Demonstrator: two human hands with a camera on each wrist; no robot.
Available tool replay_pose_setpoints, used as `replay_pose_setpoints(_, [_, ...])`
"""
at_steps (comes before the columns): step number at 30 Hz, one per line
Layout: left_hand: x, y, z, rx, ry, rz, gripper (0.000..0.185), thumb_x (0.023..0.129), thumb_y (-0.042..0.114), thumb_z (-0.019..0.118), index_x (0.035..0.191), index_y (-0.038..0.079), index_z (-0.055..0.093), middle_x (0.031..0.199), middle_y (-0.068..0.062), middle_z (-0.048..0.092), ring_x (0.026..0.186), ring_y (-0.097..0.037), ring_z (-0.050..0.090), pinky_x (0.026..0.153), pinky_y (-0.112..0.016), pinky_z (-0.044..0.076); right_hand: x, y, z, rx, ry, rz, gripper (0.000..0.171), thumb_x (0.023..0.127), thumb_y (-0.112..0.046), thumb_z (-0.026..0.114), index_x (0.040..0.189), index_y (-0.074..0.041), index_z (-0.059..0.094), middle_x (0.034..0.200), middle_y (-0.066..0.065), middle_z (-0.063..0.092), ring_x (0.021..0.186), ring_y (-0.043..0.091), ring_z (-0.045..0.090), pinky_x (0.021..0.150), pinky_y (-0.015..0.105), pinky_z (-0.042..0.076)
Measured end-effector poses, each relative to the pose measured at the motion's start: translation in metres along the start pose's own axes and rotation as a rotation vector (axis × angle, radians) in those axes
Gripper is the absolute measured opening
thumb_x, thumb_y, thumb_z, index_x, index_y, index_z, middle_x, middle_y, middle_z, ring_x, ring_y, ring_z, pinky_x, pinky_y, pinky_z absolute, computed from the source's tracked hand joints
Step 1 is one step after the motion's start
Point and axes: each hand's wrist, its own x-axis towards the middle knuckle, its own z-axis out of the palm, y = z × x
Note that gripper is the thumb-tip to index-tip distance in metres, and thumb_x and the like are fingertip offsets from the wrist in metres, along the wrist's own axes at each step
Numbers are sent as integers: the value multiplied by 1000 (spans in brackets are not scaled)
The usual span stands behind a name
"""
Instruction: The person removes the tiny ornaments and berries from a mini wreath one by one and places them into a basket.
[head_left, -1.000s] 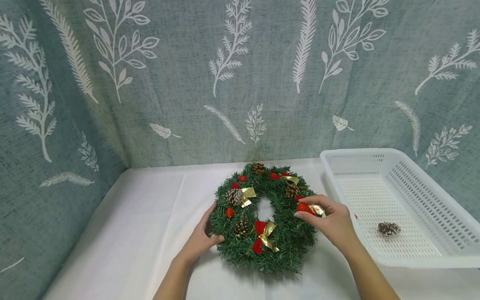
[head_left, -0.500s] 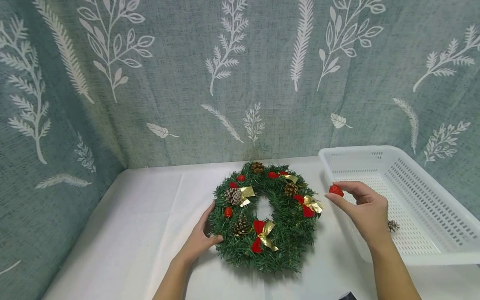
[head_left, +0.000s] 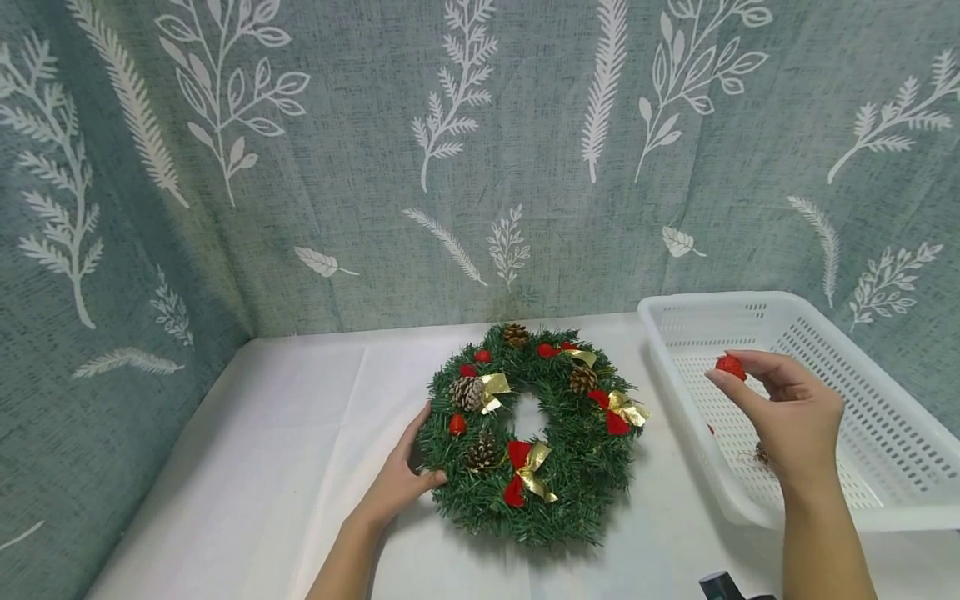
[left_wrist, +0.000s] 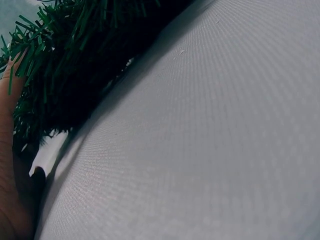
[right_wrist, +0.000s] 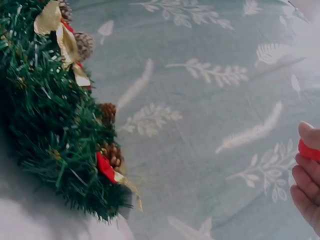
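A green Christmas wreath [head_left: 577, 475] lies on the white-covered table, decorated with pine cones [head_left: 467, 393], red berries [head_left: 457, 425] and red-and-gold bows [head_left: 517, 475]. At its left edge my left hand [head_left: 405, 471] holds the rim, thumb on the near side and the other fingers partly hidden by the greenery. In the left wrist view the wreath [left_wrist: 65, 75] rests against that hand. My right hand [head_left: 795, 412] pinches a red textured berry ornament [head_left: 731, 367] between thumb and fingertips, above the white basket [head_left: 888, 518]. The right wrist view shows the berry [right_wrist: 309, 150] partly covered by fingers.
Inside the basket a pine cone [head_left: 762, 452] is mostly hidden behind my right hand. A tiny red thing [head_left: 711, 429] shows at the basket's left side. The patterned grey-green curtain [head_left: 337, 167] stands behind and left of the table [head_left: 247, 467]. A dark object [head_left: 720, 586] pokes in at the bottom.
My right hand has moved right from the wreath's right side to over the basket, carrying the red berry away from beside the bow. The left hand stays on the rim.
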Motion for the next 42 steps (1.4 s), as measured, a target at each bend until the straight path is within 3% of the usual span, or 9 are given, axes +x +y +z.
replay_pose_setpoints(10, [0,-1,0,1,-1,-1,102,73,63,69,153,29,15,159,-5,12,143,-40,10,106,-70,14,9,1,-14,13,121,42,27,66,19,75,92,14,69,71,-3,69,73,8,64,83,11,49])
replay_pose_setpoints(16, [-1,-1,-1,2,-2,-5,103,73,63,69,153,29,14,159,-5,12,143,-40,10,106,-70,14,15,8,-23,27,162,31,26,67,19,75,92,15,68,69,-3,69,72,8,63,80,11,49])
replay_pose_setpoints(24, [0,-3,-1,4,1,4,104,73,63,69,153,27,13,159,-7,12,142,-41,12,106,-70,13,20,21,-35,-181,213,44,27,70,13,76,96,9,71,73,-14,69,73,2,61,74,10,46])
replay_pose_setpoints(30, [1,-2,-1,5,1,12,103,73,63,69,153,28,14,159,-7,12,142,-42,12,105,-71,14,22,26,-39,-247,231,101,28,71,9,77,97,2,73,76,-15,68,72,1,61,69,7,47])
replay_pose_setpoints(42, [1,-2,-1,-6,-7,-3,103,73,64,68,153,28,14,159,-5,12,143,-41,9,106,-71,13,22,26,-41,-196,272,184,30,72,5,78,100,-4,73,82,-11,67,72,1,61,67,4,47])
